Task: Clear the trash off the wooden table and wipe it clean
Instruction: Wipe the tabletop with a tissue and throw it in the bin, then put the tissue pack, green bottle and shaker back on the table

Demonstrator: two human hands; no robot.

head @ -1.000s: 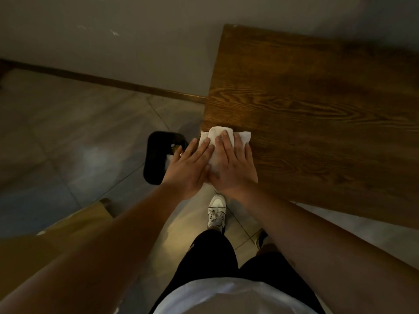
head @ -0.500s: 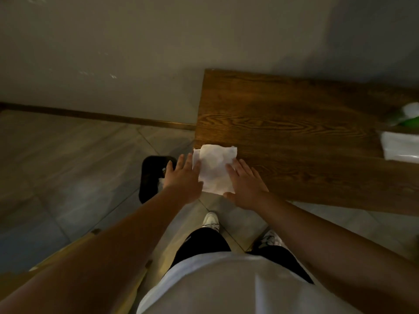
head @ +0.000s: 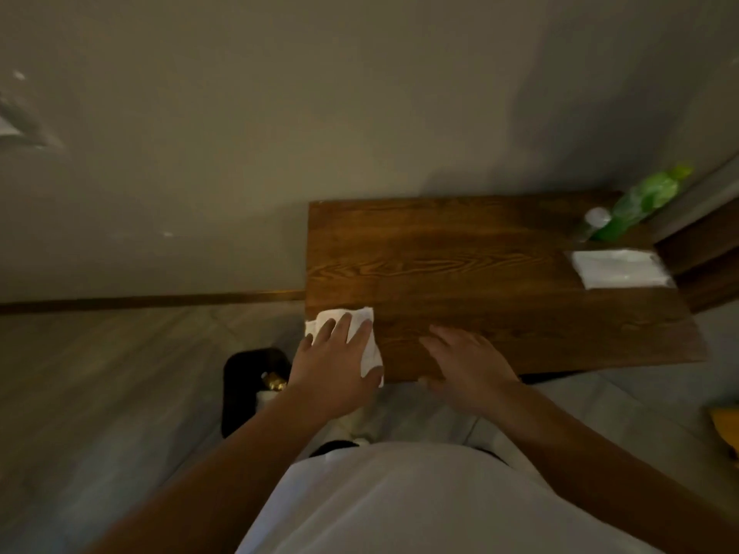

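A white paper towel (head: 366, 345) lies on the near left corner of the wooden table (head: 480, 273). My left hand (head: 334, 361) presses flat on the towel, fingers spread, thumb curled over its near edge. My right hand (head: 466, 363) rests on the table's near edge just to the right, fingers apart, holding nothing. The towel's middle is hidden under my left hand.
A black trash bin (head: 248, 389) with trash inside stands on the tiled floor left of the table. At the table's far right are a green plastic bottle (head: 636, 203) and a white tissue pack (head: 622, 269). A grey wall runs behind the table.
My right hand has come off the towel and moved right onto bare wood. My left hand now covers the towel alone. The view has tilted up, showing the table's right end.
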